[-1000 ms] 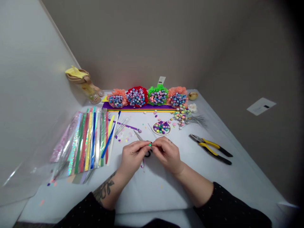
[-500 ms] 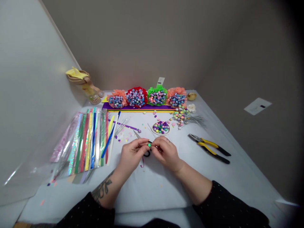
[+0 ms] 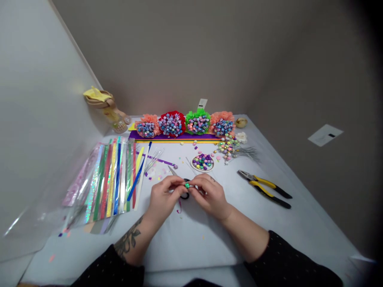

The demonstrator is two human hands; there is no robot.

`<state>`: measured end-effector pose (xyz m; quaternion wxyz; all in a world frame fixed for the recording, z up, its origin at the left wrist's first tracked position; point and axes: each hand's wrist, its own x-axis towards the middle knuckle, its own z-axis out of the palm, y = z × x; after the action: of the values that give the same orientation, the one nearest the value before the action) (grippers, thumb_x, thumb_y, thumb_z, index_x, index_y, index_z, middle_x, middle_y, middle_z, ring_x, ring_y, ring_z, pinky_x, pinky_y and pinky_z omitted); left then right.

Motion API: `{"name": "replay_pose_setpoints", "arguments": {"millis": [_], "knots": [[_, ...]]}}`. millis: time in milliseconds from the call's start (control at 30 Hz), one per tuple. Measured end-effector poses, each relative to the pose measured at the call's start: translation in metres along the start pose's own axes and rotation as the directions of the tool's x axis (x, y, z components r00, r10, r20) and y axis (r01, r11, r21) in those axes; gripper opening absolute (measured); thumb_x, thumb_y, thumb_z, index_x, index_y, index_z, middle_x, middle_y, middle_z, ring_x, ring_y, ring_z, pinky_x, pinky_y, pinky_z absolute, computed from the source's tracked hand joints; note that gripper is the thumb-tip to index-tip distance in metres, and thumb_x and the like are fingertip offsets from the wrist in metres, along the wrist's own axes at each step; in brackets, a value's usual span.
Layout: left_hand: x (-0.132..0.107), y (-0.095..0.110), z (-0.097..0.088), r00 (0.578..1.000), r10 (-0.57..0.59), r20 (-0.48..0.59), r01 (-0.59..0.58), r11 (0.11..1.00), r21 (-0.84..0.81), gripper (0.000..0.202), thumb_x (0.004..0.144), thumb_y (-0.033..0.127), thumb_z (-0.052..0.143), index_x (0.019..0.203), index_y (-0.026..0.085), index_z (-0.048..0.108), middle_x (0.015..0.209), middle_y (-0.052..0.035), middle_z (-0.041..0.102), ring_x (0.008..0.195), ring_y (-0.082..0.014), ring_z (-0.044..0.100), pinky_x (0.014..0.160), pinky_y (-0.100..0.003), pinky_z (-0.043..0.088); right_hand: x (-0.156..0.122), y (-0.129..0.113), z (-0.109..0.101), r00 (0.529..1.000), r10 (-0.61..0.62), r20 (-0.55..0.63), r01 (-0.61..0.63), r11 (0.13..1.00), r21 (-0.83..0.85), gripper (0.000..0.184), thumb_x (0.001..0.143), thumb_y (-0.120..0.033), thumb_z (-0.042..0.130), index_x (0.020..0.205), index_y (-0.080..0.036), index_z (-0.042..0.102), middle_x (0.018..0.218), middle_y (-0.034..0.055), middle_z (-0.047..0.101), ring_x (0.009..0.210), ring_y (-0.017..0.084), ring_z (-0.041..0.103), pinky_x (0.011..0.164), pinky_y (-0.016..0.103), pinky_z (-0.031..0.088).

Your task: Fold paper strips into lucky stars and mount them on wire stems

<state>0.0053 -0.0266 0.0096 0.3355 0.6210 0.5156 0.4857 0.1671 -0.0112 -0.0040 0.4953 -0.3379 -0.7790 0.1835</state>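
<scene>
A: Where are the two hands?
B: In the middle of the table (image 3: 191,243). The left hand (image 3: 163,199) and the right hand (image 3: 211,195) meet, with a tiny star (image 3: 187,185) pinched between them. The scissors (image 3: 172,171) lie under and just behind them.
A: What is on the left?
B: The paper strips (image 3: 113,175), side by side. The pliers (image 3: 265,188) lie on the right, well apart.
A: And at the back?
B: A little dish (image 3: 203,162) sits behind the hands. Farther back, a row of bunches (image 3: 185,123) is by the wall, with a shoe (image 3: 104,105) in the left corner.
</scene>
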Motion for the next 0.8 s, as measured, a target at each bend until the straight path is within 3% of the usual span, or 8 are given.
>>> {"name": "replay_pose_setpoints", "arguments": {"millis": [200, 400, 600, 700, 800], "knots": [[0.0011, 0.001, -0.0024, 0.999, 0.02, 0.05, -0.022, 0.999, 0.034, 0.009, 0.077, 0.017, 0.058, 0.076, 0.017, 0.067, 0.07, -0.0013, 0.07, 0.061, -0.0116, 0.063, 0.057, -0.02, 0.052, 0.0, 0.0001, -0.0025, 0.999, 0.037, 0.002, -0.037, 0.999, 0.025, 0.012, 0.081, -0.014, 0.056, 0.09, -0.021, 0.058, 0.077, 0.0047, 0.061, 0.069, 0.015, 0.057, 0.052, 0.025, 0.048], [0.0009, -0.0016, -0.0035, 0.997, 0.029, 0.078, -0.033, 0.998, 0.044, 0.009, 0.078, 0.018, 0.058, 0.078, 0.018, 0.067, 0.072, -0.0016, 0.069, 0.064, -0.0121, 0.063, 0.061, -0.021, 0.052, 0.0038, 0.0016, -0.0065, 0.998, 0.055, 0.007, -0.056, 0.995, 0.082, 0.012, 0.083, -0.011, 0.051, 0.087, -0.02, 0.059, 0.074, 0.004, 0.061, 0.072, 0.016, 0.057, 0.064, 0.029, 0.049], [0.0, -0.0037, -0.0019, 0.993, -0.091, 0.08, 0.102, 0.985, -0.139, 0.009, 0.076, 0.018, 0.061, 0.084, 0.017, 0.063, 0.072, -0.0004, 0.069, 0.06, -0.0117, 0.065, 0.058, -0.021, 0.053, 0.0029, 0.0026, -0.0044, 0.996, 0.011, 0.084, -0.019, 0.994, 0.106, 0.013, 0.083, -0.01, 0.049, 0.086, -0.02, 0.057, 0.076, 0.0041, 0.06, 0.073, 0.016, 0.056, 0.064, 0.028, 0.048], [0.0007, -0.0034, -0.0025, 0.995, -0.059, 0.076, 0.069, 0.988, -0.135, 0.001, 0.076, 0.018, 0.062, 0.076, 0.017, 0.063, 0.068, 0.0006, 0.066, 0.059, -0.0106, 0.063, 0.058, -0.019, 0.052, 0.0029, 0.0014, -0.0039, 0.995, -0.01, 0.095, 0.001, 0.995, 0.098, 0.012, 0.084, -0.01, 0.048, 0.087, -0.02, 0.054, 0.077, 0.0043, 0.058, 0.075, 0.016, 0.055, 0.064, 0.029, 0.048], [0.0018, -0.0022, -0.0032, 0.994, -0.014, 0.11, 0.023, 0.997, -0.076, 0.007, 0.077, 0.018, 0.06, 0.072, 0.017, 0.065, 0.064, 0.0004, 0.065, 0.059, -0.0107, 0.061, 0.058, -0.019, 0.05, 0.0032, 0.0008, -0.0033, 0.994, -0.029, 0.105, 0.019, 0.995, 0.096, 0.014, 0.084, -0.008, 0.045, 0.087, -0.021, 0.05, 0.077, 0.004, 0.056, 0.075, 0.016, 0.053, 0.064, 0.029, 0.048]]}}
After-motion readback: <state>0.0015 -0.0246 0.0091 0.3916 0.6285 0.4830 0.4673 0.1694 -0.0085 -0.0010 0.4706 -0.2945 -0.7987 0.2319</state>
